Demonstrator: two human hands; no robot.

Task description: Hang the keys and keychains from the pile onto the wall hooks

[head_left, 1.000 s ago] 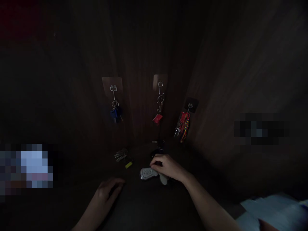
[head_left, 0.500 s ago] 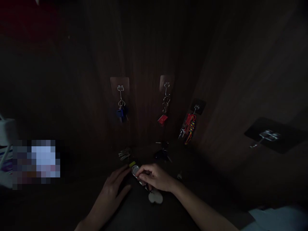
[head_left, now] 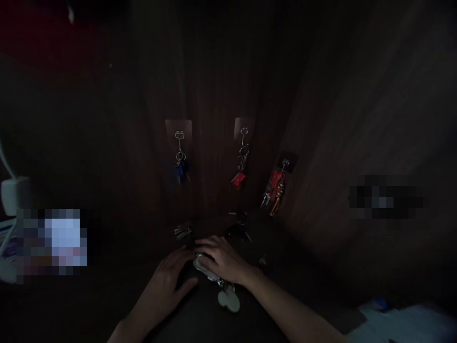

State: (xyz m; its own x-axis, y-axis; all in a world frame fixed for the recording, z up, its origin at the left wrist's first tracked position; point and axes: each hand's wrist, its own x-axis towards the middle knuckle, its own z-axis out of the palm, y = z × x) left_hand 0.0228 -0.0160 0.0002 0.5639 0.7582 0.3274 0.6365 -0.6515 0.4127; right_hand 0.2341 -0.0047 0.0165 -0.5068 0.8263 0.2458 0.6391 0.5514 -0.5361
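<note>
A silver oval key clip (head_left: 204, 267) lies on the dark surface, with a pale rounded pendant (head_left: 229, 300) on a short chain at its near end. My right hand (head_left: 225, 259) rests over the clip from the right, its fingers stretched forward and its thumb lying on the metal. My left hand (head_left: 169, 274) is open just left of the clip, fingertips near its far end and thumb apart. Beyond the hands lie a bunch of keys (head_left: 183, 230) and a dark key set (head_left: 238, 230). What is under my right fingers is hidden.
On the wall ahead, hooks carry blue-headed keys (head_left: 179, 170), keys with a red tag (head_left: 238, 179) and a red bundle with a colourful braided cord (head_left: 276, 188). A small key (head_left: 263, 260) lies at right. A white plug (head_left: 16, 194) with a cable is at left.
My right hand has gone from a curled grip to stretched fingers, now covering the yellow piece. The pendant has turned and shifted slightly nearer. My left hand stays almost in place.
</note>
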